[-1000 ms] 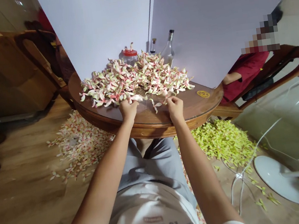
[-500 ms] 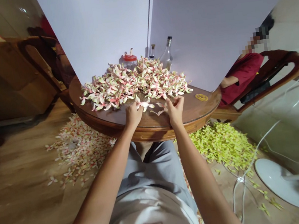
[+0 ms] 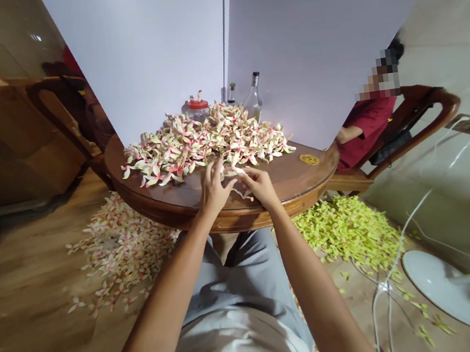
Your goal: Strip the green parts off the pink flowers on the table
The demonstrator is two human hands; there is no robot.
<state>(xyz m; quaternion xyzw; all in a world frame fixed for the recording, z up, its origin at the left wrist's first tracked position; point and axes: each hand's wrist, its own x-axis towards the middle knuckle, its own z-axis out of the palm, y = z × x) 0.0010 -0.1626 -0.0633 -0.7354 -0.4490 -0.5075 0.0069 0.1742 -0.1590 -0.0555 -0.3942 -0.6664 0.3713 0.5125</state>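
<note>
A heap of pink and white artificial petals [image 3: 196, 141] covers the back of the round wooden table [image 3: 288, 183]. At the heap's front edge my left hand [image 3: 215, 189] has its fingers and thumb apart, with no piece clearly in its grasp. Close to its right, my right hand [image 3: 259, 185] pinches a small pale piece [image 3: 238, 171] between thumb and fingertips. Under the hands, a thin pale pink strand [image 3: 244, 195] lies on the tabletop. Fingers partly cover the small pieces between the hands.
A red-lidded jar [image 3: 198, 109] and glass bottles [image 3: 253, 99] stand behind the heap. Yellow bands [image 3: 309, 159] lie at right. Petal piles [image 3: 119, 252] and yellow-green pieces [image 3: 350, 233] cover floor areas. A person in red [image 3: 369, 123] sits at right, near a white stand base [image 3: 446, 286].
Both hands have come together in front of the heap. My left hand has opened and no longer holds the white-pink flower. The whole view has shifted slightly.
</note>
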